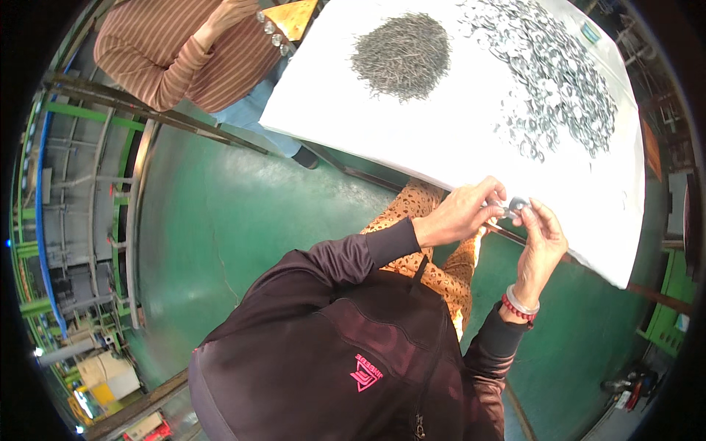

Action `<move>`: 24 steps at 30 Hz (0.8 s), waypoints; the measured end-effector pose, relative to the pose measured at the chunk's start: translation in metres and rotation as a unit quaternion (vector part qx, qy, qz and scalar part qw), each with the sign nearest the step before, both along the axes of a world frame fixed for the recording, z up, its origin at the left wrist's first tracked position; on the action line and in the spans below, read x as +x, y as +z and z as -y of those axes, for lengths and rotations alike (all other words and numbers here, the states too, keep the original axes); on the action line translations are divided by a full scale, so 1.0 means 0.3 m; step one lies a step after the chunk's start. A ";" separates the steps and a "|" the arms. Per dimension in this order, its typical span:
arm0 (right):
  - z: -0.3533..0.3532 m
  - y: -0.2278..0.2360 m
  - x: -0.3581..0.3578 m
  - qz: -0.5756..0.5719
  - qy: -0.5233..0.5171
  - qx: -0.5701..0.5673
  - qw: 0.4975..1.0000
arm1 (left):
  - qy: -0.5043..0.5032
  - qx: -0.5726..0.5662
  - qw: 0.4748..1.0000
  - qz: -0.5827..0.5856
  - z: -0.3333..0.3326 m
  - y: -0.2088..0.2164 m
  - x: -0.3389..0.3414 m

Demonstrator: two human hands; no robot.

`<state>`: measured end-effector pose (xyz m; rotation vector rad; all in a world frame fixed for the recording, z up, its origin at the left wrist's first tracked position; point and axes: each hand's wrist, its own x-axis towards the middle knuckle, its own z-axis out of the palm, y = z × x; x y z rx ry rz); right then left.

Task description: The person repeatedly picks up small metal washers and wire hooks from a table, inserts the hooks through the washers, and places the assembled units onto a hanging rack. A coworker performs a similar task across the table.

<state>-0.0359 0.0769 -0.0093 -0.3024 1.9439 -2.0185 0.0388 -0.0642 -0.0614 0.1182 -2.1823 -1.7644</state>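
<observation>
My two hands meet over the near edge of the white-covered table. My right hand, with a silver bangle and red beads at the wrist, pinches a small round grey metal piece between thumb and fingers. Close against it, my left hand is closed in a pinch; a shiny bit shows at its fingertips, too small to name. Beyond them on the table lies a wide heap of small round metal pieces. A pile of thin, dark, nail-like metal pins sits farther left.
Across the table's left corner is another person in a striped brown top, near a yellow board with several round metal pieces beside it. A small green object lies at the far right corner. Green-framed racks line the left side.
</observation>
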 end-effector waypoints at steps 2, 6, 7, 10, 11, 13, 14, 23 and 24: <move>0.002 -0.014 0.006 -0.003 0.012 0.003 1.000 | 0.030 -0.064 0.997 -0.019 0.022 -0.025 0.018; 0.007 -0.017 0.012 0.013 0.028 0.013 0.999 | 0.169 -0.195 0.966 -0.020 0.190 -0.048 0.081; 0.006 -0.017 0.012 0.014 0.032 0.014 0.999 | 0.221 -0.261 0.940 0.006 0.283 -0.055 0.091; -0.003 -0.020 0.012 0.018 0.040 0.019 0.999 | 0.342 -0.363 0.834 0.237 0.537 -0.083 0.096; -0.007 -0.022 0.010 0.019 0.043 0.019 0.999 | 0.330 -0.338 0.820 0.323 0.588 -0.051 0.099; -0.006 -0.020 0.009 0.024 0.048 0.021 0.998 | 0.321 -0.414 0.798 0.298 0.665 -0.122 0.109; -0.008 -0.021 0.009 0.026 0.047 0.025 0.998 | 0.313 -0.449 0.787 0.284 0.678 -0.144 0.106; -0.024 -0.006 0.024 0.022 0.048 0.021 0.998 | 0.244 -0.421 0.862 0.140 0.547 -0.180 0.029; -0.024 -0.003 0.027 0.026 0.043 0.020 0.999 | 0.226 -0.379 0.891 0.109 0.518 -0.167 0.021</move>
